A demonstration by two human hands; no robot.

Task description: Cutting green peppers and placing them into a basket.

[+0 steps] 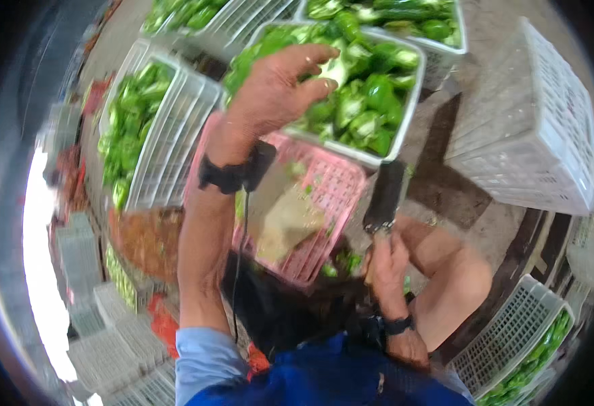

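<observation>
Vegetable sorting or packing site, by look of it; exact kind uncertain. White slatted crates (pixel 175 135) heaped with green peppers (pixel 378 101) stand about on stained, dirty floor (pixel 490 47). Pink basket (pixel 341 186) holds green scraps (pixel 295 169). More pale grey crates (pixel 117 355) massed lower left; bright strip (pixel 43 271) along left edge.

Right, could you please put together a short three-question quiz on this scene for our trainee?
1. Which of the person's hands grips the cleaver?
2. True or false: the left hand is at a white crate of green peppers.
3. What colour is the plastic basket in front of the person's lap?
(a) blue
(b) pink
(c) yellow

Key: 1. The right hand; 2. True; 3. (b).
</observation>
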